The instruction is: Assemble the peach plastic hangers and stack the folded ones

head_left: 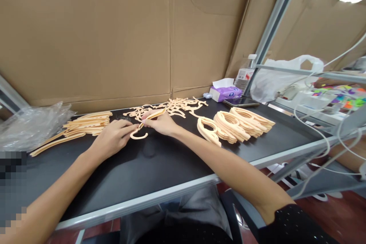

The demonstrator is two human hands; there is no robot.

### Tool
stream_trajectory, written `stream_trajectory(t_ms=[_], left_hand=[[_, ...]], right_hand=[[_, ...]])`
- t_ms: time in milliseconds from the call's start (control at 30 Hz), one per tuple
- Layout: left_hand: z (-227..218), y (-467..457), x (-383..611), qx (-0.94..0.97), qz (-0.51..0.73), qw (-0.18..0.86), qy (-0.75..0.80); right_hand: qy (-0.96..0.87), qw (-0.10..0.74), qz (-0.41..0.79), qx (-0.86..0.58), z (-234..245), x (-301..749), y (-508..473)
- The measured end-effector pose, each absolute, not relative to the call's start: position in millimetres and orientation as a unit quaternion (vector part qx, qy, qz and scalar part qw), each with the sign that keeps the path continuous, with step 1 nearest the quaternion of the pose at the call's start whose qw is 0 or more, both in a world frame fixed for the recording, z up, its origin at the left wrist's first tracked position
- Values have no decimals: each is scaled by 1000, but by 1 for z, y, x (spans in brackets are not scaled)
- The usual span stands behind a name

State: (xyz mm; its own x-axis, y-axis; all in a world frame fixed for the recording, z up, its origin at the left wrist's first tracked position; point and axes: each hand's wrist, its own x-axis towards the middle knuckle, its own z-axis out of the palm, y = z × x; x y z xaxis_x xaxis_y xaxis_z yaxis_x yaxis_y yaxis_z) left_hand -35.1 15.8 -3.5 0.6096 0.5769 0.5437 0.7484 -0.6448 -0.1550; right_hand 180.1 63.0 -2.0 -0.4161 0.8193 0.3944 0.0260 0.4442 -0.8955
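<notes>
My left hand [113, 140] is closed, its fingertips pinching the base of a cream plastic hanger hook [139, 136]. The curved end of the hook points toward me, just above the black table. A cream hanger arm [156, 114] slants up to the right in my right hand [162, 123], whose fingers are closed around it. Hook and arm meet between my fingertips; the joint itself is partly hidden. Behind my hands lies a loose heap of cream hooks [183, 106]. Left of my left hand is a stack of cream hanger arms [88, 122].
Bunched cream pieces with oval openings [233, 127] lie on the right of the black table [171, 167]. Farther back are a purple tissue pack [227, 93], a phone [241, 102] and a bottle [245, 74]. Clear plastic wrap [34, 124] sits at left; cables [326, 146] hang at right.
</notes>
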Motion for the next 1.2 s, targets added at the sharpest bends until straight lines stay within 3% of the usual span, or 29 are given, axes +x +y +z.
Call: stream_trajectory(t_ms=[167, 433, 1200], left_hand=[[-10, 17, -36, -884, -233, 161, -372], [-14, 16, -36, -888, -228, 170, -361], [-13, 11, -34, -879, -257, 147, -374]], right_hand=[[-764, 433, 373, -301, 1, 184, 60], [-780, 406, 379, -287, 4, 187, 57], [-618, 408, 602, -299, -2, 180, 55]])
